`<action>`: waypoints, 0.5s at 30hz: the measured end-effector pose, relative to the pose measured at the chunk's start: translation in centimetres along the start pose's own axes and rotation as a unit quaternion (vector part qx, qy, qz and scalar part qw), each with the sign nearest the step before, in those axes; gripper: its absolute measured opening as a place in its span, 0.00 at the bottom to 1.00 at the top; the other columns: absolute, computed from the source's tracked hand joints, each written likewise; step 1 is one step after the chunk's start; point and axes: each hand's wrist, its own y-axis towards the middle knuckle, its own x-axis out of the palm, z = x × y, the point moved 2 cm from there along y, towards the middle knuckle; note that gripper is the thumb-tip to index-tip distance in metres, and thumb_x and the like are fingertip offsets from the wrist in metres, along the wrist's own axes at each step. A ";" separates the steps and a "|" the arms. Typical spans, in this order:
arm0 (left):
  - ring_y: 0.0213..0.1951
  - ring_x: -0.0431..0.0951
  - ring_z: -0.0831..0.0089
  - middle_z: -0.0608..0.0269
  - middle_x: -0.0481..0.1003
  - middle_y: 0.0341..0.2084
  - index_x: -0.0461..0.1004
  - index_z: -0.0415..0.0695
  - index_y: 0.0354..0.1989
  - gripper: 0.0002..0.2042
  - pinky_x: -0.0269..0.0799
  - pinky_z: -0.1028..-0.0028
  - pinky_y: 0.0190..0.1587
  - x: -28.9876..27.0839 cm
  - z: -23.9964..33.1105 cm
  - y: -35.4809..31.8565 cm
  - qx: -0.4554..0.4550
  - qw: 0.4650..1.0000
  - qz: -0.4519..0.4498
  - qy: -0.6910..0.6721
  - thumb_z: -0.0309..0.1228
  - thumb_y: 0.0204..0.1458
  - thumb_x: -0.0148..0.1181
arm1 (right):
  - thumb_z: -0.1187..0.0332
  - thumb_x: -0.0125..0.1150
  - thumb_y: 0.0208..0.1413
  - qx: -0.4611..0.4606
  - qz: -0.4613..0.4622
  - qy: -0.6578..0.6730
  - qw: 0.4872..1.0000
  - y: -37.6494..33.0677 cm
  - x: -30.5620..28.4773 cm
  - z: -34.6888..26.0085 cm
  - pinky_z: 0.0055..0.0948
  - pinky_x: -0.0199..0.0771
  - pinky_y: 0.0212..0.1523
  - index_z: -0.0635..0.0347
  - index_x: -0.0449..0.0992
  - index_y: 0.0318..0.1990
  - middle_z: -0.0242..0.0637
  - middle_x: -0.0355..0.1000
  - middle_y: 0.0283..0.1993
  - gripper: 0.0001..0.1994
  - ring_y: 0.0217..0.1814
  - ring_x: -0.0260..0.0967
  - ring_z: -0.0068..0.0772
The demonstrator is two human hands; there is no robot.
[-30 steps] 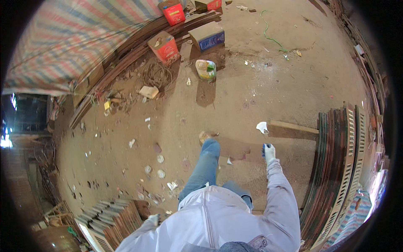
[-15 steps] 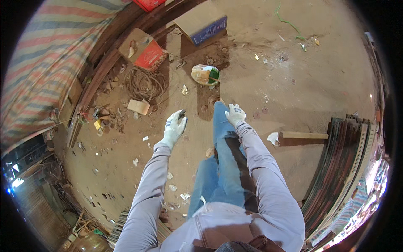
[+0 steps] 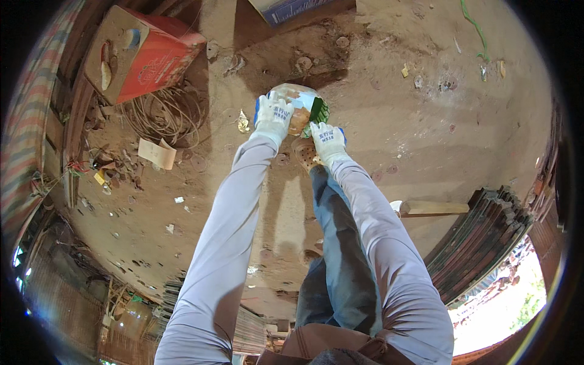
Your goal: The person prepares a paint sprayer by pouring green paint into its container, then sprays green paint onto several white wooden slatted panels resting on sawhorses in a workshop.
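A whitish, see-through plastic container (image 3: pixel 299 95) with brown and green things in it sits on the dirt floor ahead of me, just beyond my shoe (image 3: pixel 305 154). Both hands wear white work gloves with blue showing at the fingers. My left hand (image 3: pixel 274 117) is closed over the container's left side, its fingertips hidden behind the glove. At the near right side, by the green netting-like part (image 3: pixel 320 111), my right hand (image 3: pixel 329 140) grips the edge. What exactly the container holds cannot be made out.
An open red-and-brown carton (image 3: pixel 159 61) stands at the upper left, beside a coil of cord or wire (image 3: pixel 163 119). A blue-sided carton (image 3: pixel 291 8) is at the top. Right of my leg lie a wooden bar (image 3: pixel 435 208) and a stack of dark slats (image 3: pixel 477 240). Litter dots the floor.
Both hands have moved forward from beside my knees to the plastic container and taken hold of it. I have bent lower, so the floor things look closer.
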 end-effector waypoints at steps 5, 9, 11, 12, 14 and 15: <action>0.61 0.68 0.65 0.63 0.78 0.50 0.81 0.57 0.45 0.16 0.60 0.54 0.55 0.0 -0.5 -3.3 0.030 0.994 -0.027 -0.103 0.41 0.47 0.64 | 0.65 0.54 0.59 0.016 0.039 -0.015 0.999 -0.6 -3.7 0.1 0.39 0.75 0.41 0.49 0.76 0.52 0.36 0.75 0.40 0.14 0.44 0.76 0.37; 0.54 0.74 0.62 0.61 0.79 0.44 0.79 0.54 0.44 0.18 0.61 0.54 0.56 1.3 0.5 -11.0 -0.112 0.952 0.018 -0.283 0.43 0.44 0.65 | 0.65 0.54 0.59 -0.014 -0.044 -0.061 0.997 -2.7 -8.3 -2.6 0.41 0.77 0.39 0.53 0.76 0.50 0.38 0.77 0.39 0.13 0.41 0.78 0.40; 0.51 0.75 0.61 0.61 0.80 0.43 0.79 0.53 0.45 0.20 0.62 0.55 0.56 1.9 0.9 -16.6 -0.216 0.905 0.063 -0.361 0.44 0.43 0.66 | 0.65 0.54 0.59 -0.045 -0.104 -0.077 0.990 -5.4 -10.8 -5.9 0.43 0.79 0.36 0.53 0.77 0.47 0.38 0.79 0.36 0.11 0.38 0.81 0.42; 0.51 0.76 0.60 0.60 0.80 0.43 0.79 0.53 0.45 0.20 0.62 0.55 0.56 2.1 1.6 -20.0 -0.232 0.890 0.089 -0.383 0.45 0.42 0.66 | 0.65 0.54 0.59 -0.066 -0.129 -0.065 0.987 -7.6 -12.2 -8.0 0.43 0.79 0.35 0.54 0.77 0.46 0.38 0.79 0.35 0.11 0.37 0.81 0.42; 0.50 0.77 0.60 0.60 0.80 0.44 0.79 0.52 0.46 0.22 0.63 0.56 0.57 2.0 3.1 -26.6 -0.270 0.853 0.142 -0.424 0.45 0.42 0.68 | 0.63 0.54 0.59 -0.097 -0.194 -0.060 0.974 -11.4 -15.4 -11.8 0.43 0.79 0.35 0.54 0.77 0.45 0.38 0.80 0.33 0.11 0.36 0.81 0.43; 0.51 0.77 0.60 0.58 0.80 0.45 0.80 0.52 0.46 0.22 0.64 0.57 0.57 1.7 4.1 -30.2 -0.294 0.836 0.182 -0.425 0.44 0.40 0.69 | 0.62 0.54 0.58 -0.142 -0.179 -0.056 0.972 -13.1 -17.3 -13.7 0.43 0.78 0.35 0.55 0.77 0.43 0.39 0.80 0.30 0.11 0.35 0.80 0.43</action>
